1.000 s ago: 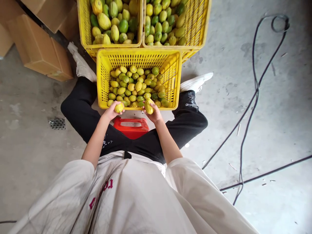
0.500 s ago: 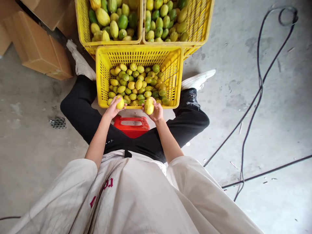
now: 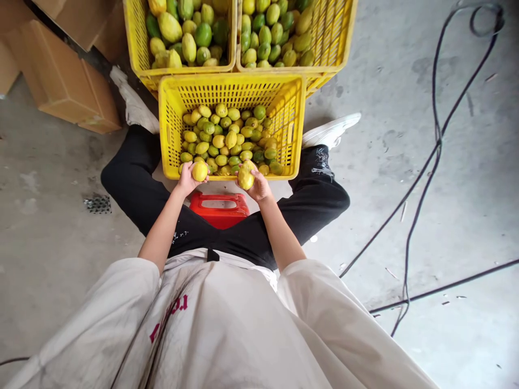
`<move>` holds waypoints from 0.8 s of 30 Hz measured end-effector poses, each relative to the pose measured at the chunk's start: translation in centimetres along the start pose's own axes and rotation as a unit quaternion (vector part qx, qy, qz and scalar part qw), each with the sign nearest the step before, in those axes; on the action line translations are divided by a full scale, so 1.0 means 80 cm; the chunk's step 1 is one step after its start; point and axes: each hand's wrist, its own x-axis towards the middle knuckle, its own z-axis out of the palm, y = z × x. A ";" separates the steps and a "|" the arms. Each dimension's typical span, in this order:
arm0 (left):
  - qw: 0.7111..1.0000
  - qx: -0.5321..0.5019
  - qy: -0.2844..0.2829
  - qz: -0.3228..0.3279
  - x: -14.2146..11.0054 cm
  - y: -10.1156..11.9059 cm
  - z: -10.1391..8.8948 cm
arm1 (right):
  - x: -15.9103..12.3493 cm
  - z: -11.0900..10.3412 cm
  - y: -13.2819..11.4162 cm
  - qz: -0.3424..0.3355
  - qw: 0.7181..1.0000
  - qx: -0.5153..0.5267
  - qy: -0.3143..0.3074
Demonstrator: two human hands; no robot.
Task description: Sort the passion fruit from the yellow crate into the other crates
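Observation:
My left hand (image 3: 185,181) is closed around a round yellow fruit (image 3: 200,171) at the near rim of a yellow plastic crate (image 3: 172,116). My right hand (image 3: 258,188) grips a second, slightly larger yellow fruit (image 3: 245,176) by the same rim. The crate sits between my knees and holds several small yellow and green fruits (image 3: 227,138). Both hands hover just over its front edge.
Two more yellow crates (image 3: 140,43) of larger green and yellow fruit (image 3: 267,32) stand behind. A red stool (image 3: 219,208) is under me. Cardboard boxes (image 3: 60,75) lie at the far left, and black cables (image 3: 425,156) trail across the concrete floor on the right.
Both hands have lifted their fruits a little and turned them near the crate's front rim. The view has shifted slightly.

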 end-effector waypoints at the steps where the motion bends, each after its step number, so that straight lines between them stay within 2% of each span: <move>1: 1.000 -0.018 0.002 0.003 0.001 0.000 -0.001 | 0.001 -0.003 0.000 0.001 1.000 0.004 -0.007; 5: 0.999 -0.044 0.013 -0.002 0.005 -0.003 -0.003 | 0.006 -0.012 0.000 -0.001 0.998 0.040 -0.058; 7: 0.999 -0.033 0.014 -0.010 0.007 -0.004 -0.003 | 0.009 -0.015 0.001 -0.012 0.997 0.045 -0.063; 13: 0.999 0.030 0.012 0.003 0.011 -0.009 -0.003 | 0.014 -0.019 0.004 -0.002 1.000 -0.027 -0.015; 18: 0.997 0.073 0.007 0.017 0.012 -0.013 -0.007 | 0.015 -0.016 0.009 -0.026 0.999 -0.025 0.024; 24: 0.996 0.070 -0.040 0.042 0.014 -0.016 -0.010 | 0.016 -0.013 0.010 -0.024 0.999 -0.034 0.022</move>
